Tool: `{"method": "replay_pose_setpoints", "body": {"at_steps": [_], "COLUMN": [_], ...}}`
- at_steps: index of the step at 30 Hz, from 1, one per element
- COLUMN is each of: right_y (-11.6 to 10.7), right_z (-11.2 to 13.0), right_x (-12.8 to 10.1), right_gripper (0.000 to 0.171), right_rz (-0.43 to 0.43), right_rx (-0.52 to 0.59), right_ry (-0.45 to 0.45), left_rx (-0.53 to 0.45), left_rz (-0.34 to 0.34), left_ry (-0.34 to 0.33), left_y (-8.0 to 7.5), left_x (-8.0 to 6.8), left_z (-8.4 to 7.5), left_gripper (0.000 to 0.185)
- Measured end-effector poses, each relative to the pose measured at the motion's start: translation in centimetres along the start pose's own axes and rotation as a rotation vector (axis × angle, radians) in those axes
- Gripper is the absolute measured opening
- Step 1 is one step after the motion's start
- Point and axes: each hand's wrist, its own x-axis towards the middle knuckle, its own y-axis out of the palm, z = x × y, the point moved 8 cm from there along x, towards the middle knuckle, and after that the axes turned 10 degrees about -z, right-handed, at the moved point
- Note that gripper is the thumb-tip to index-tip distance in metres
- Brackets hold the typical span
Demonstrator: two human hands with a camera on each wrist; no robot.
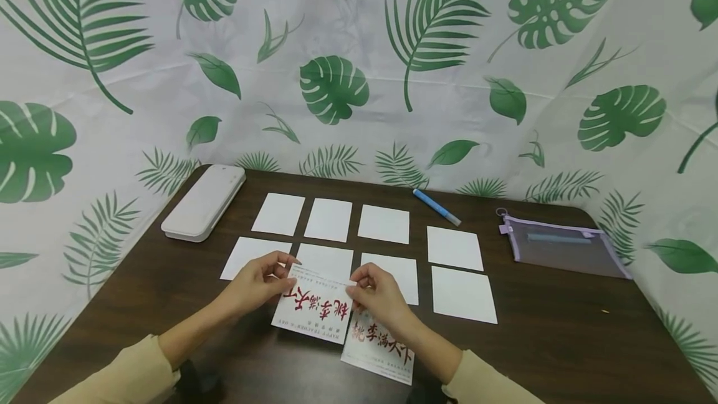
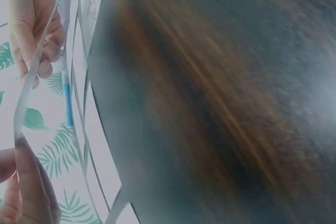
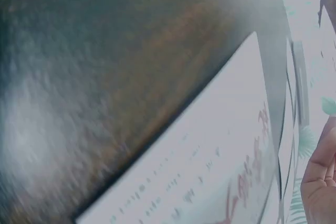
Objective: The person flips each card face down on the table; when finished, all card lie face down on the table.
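Observation:
A white card [image 1: 311,310] printed with red brush characters and small text is held up in front of the body. My left hand [image 1: 259,280] pinches it near its upper left corner. At the upper right corner my right hand [image 1: 382,299] grips it between thumb and fingers. In the left wrist view the raised card [image 2: 25,95] appears nearly edge-on, between the two hands. A second card [image 1: 377,349] with the same red characters lies on the table, partly hidden by the right hand and wrist; the right wrist view shows this printed card [image 3: 231,129] close up.
Several blank white cards [image 1: 328,219] lie in two rows on the dark table [image 1: 550,335] beyond the hands. Farther back is a blue marker [image 1: 436,207]. A purple-edged mesh zip pouch [image 1: 561,248] lies at right, and a white case [image 1: 203,202] at back left. A leaf-patterned cloth hangs behind.

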Motion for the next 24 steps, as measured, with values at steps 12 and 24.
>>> {"method": "replay_pose_setpoints", "body": {"at_steps": [12,24], "right_y": [0.8,2.0], "right_z": [6.3,8.6], "right_x": [-2.4,-4.3], "right_gripper": [0.024,0.037], "right_rz": [-0.181,-0.232], "right_rx": [-0.264,-0.461], "right_ry": [-0.599,-0.831], "left_rx": [-0.020,-0.208], "left_rz": [-0.166,-0.173], "left_ry": [0.062,0.118], "left_y": [0.6,3.5], "left_x": [0.3,0.2], "left_z": [-2.4,-5.5], "left_gripper": [0.021,0.019]}}
